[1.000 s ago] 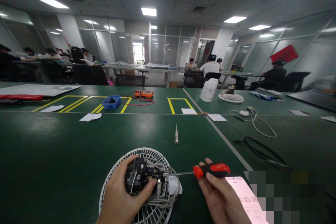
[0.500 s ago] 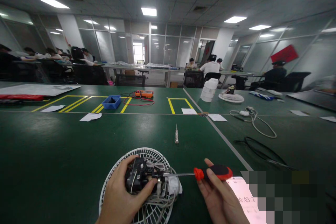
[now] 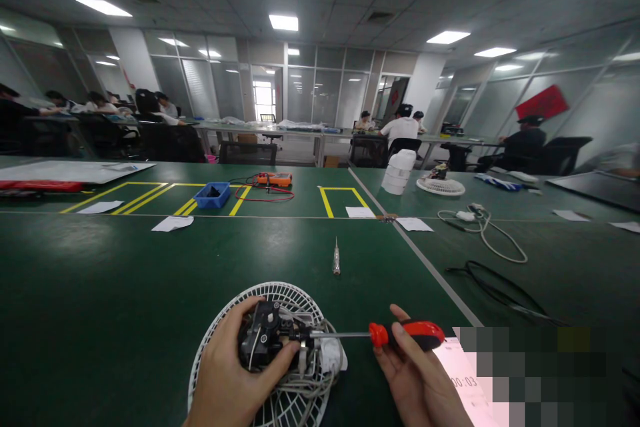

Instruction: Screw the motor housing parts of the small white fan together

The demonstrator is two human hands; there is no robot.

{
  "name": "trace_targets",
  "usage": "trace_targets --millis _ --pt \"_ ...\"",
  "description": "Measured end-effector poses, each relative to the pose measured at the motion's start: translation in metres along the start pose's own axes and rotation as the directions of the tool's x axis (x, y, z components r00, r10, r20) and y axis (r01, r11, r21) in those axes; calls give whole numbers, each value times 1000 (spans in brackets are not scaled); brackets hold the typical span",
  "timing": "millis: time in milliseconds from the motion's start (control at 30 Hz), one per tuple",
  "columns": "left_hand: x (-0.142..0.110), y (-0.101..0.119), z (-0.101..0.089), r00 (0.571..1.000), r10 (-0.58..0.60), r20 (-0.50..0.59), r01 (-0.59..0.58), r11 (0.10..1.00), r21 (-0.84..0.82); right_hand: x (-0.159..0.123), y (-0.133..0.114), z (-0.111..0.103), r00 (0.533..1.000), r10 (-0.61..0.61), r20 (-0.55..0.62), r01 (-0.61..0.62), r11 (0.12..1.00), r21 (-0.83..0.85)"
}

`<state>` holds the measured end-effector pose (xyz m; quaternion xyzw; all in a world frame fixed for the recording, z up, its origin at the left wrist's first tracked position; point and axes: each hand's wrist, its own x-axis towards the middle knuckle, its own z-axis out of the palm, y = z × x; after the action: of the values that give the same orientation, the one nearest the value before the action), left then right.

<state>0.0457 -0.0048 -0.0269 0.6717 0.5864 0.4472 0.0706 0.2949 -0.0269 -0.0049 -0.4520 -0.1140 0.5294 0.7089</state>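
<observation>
My left hand (image 3: pixel 233 363) grips the black motor housing (image 3: pixel 267 333) of a fan, thumb on its near side. Under it lies a round white fan grille (image 3: pixel 210 340), with grey cable (image 3: pixel 310 387) bunched on top. The fingers of my right hand (image 3: pixel 417 367) close around a red and black screwdriver (image 3: pixel 407 335). Its shaft points left, level, and the tip meets the right side of the housing; the exact contact is hidden among the parts. A small clear-handled screwdriver (image 3: pixel 337 259) rests on the green table beyond the grille.
A lit phone (image 3: pixel 463 380) lies by my right hand. Farther back are a blue bin (image 3: pixel 213 195), an orange multimeter (image 3: pixel 274 179) with leads, white stacked tubs (image 3: pixel 399 172) and another fan grille (image 3: pixel 440 187). Grey cable (image 3: pixel 493 233) and black cable (image 3: pixel 500 293) lie right. People sit behind.
The screwdriver's handle has turned in my right hand, showing more red on top. My left hand and the motor housing have stayed in place.
</observation>
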Motion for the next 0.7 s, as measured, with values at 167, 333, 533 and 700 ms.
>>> trace_targets --millis 167,333,533,700 --pt "0 0 -1 1000 -2 -4 2 1000 2 -6 -9 8 999 30 -16 -30 999 39" --pt "0 0 0 1000 2 -3 -2 1000 5 -3 -7 7 1000 29 -10 -28 1000 10" --pt "-1 4 0 999 -53 -2 53 998 -34 -6 -10 8 999 46 -21 -46 999 21" --pt "0 3 -2 1000 -30 2 30 999 -34 -8 -15 13 999 49 -19 -48 996 74"
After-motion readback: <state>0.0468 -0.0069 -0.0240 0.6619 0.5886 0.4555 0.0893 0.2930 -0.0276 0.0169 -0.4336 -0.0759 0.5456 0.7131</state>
